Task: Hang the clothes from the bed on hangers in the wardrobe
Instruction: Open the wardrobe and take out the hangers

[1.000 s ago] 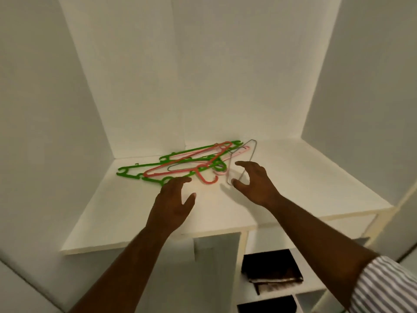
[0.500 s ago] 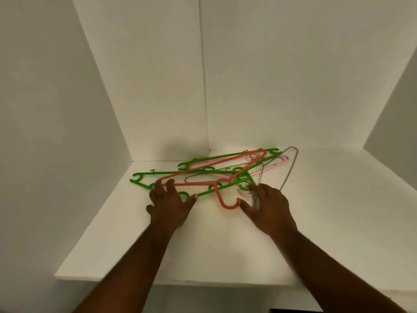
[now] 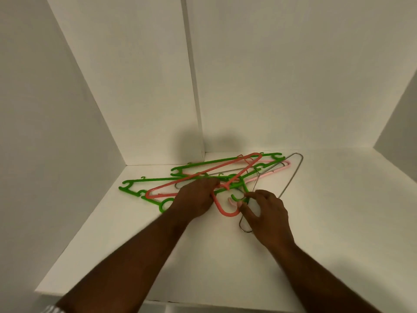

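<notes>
Coral-red plastic hanger (image 3: 228, 214) sits tangled among green plastic hangers (image 3: 126, 189) on the white wardrobe shelf (image 3: 158, 256): left hand (image 3: 194, 199) fingers clamped round its neck, right hand (image 3: 268, 213) fingers pinching a green hook, probably to untangle them; clothes out of view.

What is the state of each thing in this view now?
Red plastic hanger: atop the pile, neck gripped by the left hand.
Green plastic hangers: lying flat, tangled under the red one.
Pale pink plastic hanger: in the pile.
Grey wire hanger: lying flat, hook by the right hand.
Right hand: fingers curled at the hooks; grip unclear.
White wardrobe shelf: holds all hangers.
</notes>
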